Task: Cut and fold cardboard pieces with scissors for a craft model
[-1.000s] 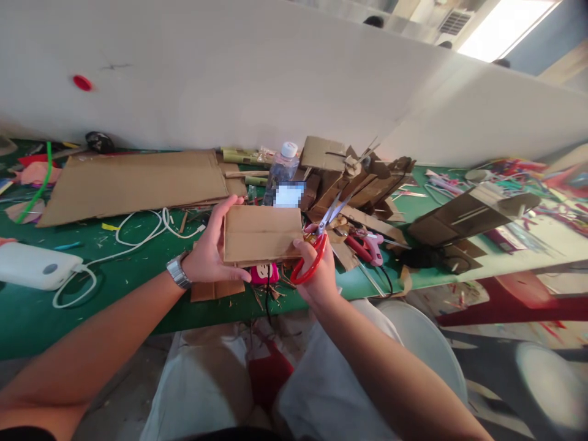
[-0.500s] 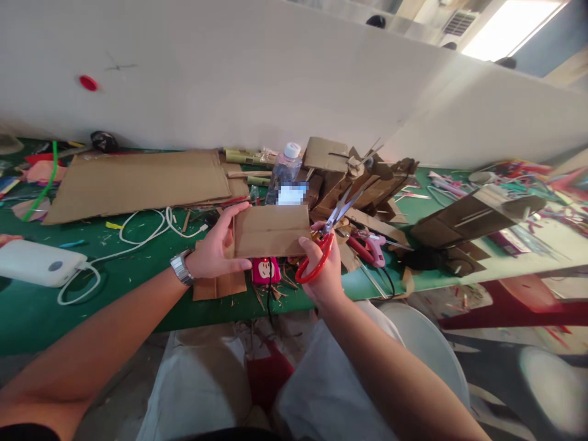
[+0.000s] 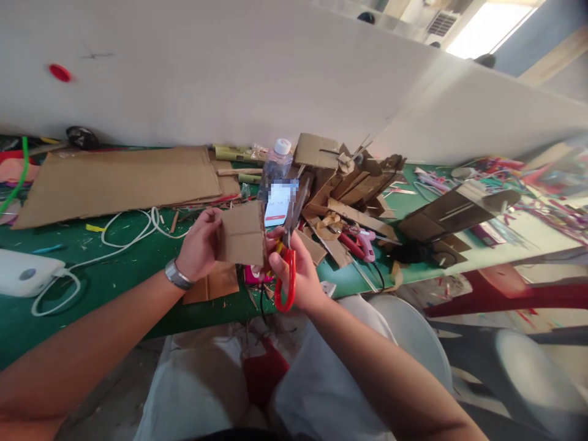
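My left hand (image 3: pixel 199 245) is closed on the left edge of a creased piece of cardboard (image 3: pixel 241 233), held up above the table. Red-handled scissors (image 3: pixel 290 278) are in my right hand (image 3: pixel 301 272), with the blades pointing up and away beside the cardboard's right edge. Some of those fingers are at or near that edge; whether they grip it I cannot tell. Just behind the cardboard stands a lit phone (image 3: pixel 276 205), leaning near a clear bottle (image 3: pixel 278 160) with a white cap. Below the cardboard, a pink socket block (image 3: pixel 252 275) is mostly covered.
A large cardboard sheet (image 3: pixel 124 177) lies at the left on the green table (image 3: pixel 138 257). Nearby are a white power bank (image 3: pixel 27 272) and its cable. Cardboard constructions (image 3: pixel 353 177) and a pink glue gun (image 3: pixel 365 244) stand to the right. A grey stool (image 3: pixel 408 337) is below the edge.
The cardboard has turned, its right side swinging away so it looks narrower. My right hand and the scissors have moved left and down, and more of the phone now shows. The view has shifted right.
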